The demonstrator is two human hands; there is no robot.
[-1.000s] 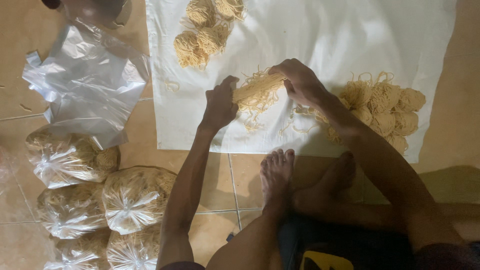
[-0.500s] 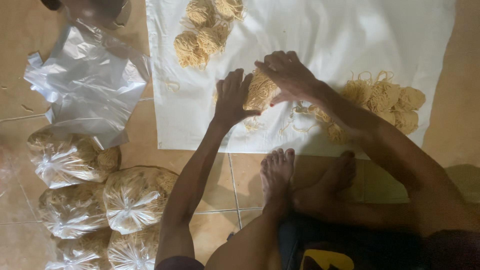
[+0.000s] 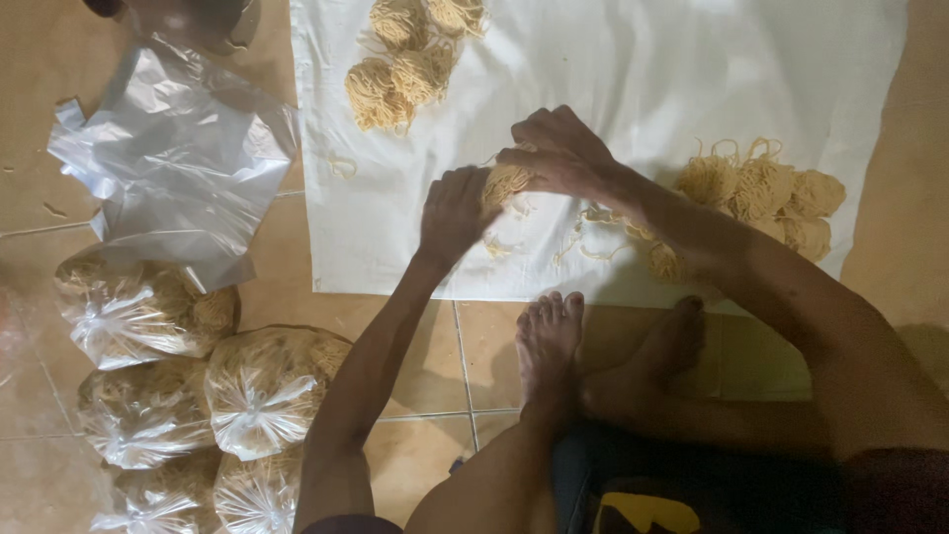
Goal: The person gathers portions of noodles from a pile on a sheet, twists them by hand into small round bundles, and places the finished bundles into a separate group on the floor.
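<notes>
Both hands, left hand (image 3: 455, 213) and right hand (image 3: 559, 153), are cupping one noodle nest (image 3: 506, 183), fingers pressed together around it. Five filled bags (image 3: 262, 391) are lying on the floor, left of the white cloth (image 3: 633, 69).

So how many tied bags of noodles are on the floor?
5, lower left: one uppermost, two in the middle, two at the bottom edge; more may lie out of frame.

A pale yellow noodle bundle (image 3: 506, 183) sits pressed between the left hand (image 3: 455, 213) and right hand (image 3: 559, 153), mostly hidden.
</notes>
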